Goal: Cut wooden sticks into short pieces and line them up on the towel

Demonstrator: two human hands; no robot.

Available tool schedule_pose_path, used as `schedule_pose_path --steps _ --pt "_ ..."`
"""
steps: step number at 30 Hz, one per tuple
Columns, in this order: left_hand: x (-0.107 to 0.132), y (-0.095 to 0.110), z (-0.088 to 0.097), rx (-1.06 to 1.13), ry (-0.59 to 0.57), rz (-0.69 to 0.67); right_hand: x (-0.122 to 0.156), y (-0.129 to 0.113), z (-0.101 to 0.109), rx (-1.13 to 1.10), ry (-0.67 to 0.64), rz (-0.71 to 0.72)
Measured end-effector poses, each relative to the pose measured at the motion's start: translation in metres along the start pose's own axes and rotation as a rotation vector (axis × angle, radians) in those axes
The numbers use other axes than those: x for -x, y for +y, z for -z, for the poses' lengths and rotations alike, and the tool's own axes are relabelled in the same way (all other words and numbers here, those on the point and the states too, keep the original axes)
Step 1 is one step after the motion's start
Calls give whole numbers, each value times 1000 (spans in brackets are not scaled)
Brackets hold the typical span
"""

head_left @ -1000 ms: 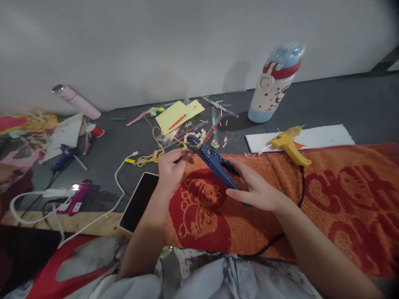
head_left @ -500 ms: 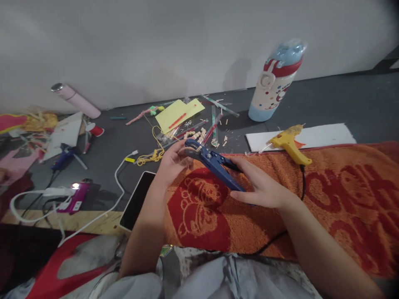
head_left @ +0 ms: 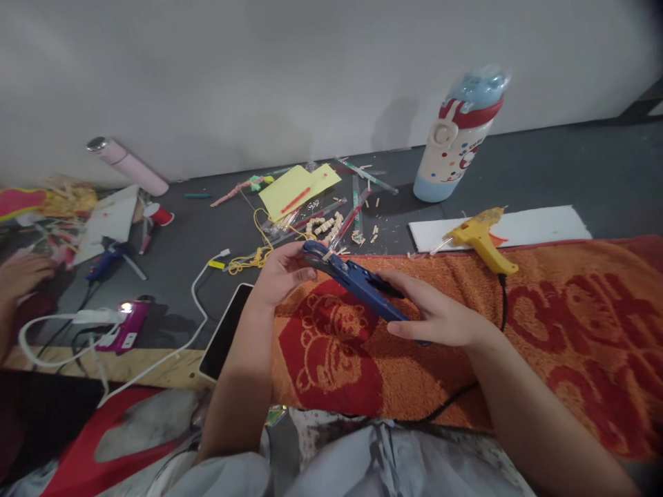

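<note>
My right hand [head_left: 435, 314] grips the handles of a blue cutting plier [head_left: 352, 276] over an orange and red towel [head_left: 543, 324]. My left hand [head_left: 282, 273] is closed at the plier's jaws, pinching a small thin stick that I can barely make out. Just beyond the jaws lies a heap of short cut wooden bits [head_left: 326, 224] among clear-wrapped sticks [head_left: 357, 200].
A yellow glue gun [head_left: 479, 238] lies on a white board [head_left: 539, 224], its black cord running over the towel. A water bottle [head_left: 458, 138] stands behind. A phone [head_left: 225, 335], white cables, a purple power strip [head_left: 121, 328], yellow string and yellow paper [head_left: 298, 186] lie left. Another person's hand [head_left: 18, 276] shows far left.
The plier and both my hands shifted slightly left and flattened. Another person's hand has come into view at the far left edge.
</note>
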State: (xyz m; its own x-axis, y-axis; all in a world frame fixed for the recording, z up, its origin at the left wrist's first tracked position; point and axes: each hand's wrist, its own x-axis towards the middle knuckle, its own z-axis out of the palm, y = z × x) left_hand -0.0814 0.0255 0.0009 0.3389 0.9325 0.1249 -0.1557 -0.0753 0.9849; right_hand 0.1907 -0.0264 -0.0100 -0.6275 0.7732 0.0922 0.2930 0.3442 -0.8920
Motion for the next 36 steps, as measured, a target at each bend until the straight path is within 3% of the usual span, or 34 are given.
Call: schedule_pose_path --steps 14,19,26,30,36 --pt "-1 -3 0 -6 12 9 -3 -2 -2 25 26 3" --pt "-5 -7 -5 -233 175 92 -7 -2 -5 117 133 -18" --pt "-4 -11 -22 -616 344 -175 -8 -3 -11 125 193 -27" --pt "-2 -10 -24 -609 322 -202 -8 -4 -12 99 180 -19" --pt "-1 -20 -18 -435 233 -127 -7 -2 -11 65 142 15"
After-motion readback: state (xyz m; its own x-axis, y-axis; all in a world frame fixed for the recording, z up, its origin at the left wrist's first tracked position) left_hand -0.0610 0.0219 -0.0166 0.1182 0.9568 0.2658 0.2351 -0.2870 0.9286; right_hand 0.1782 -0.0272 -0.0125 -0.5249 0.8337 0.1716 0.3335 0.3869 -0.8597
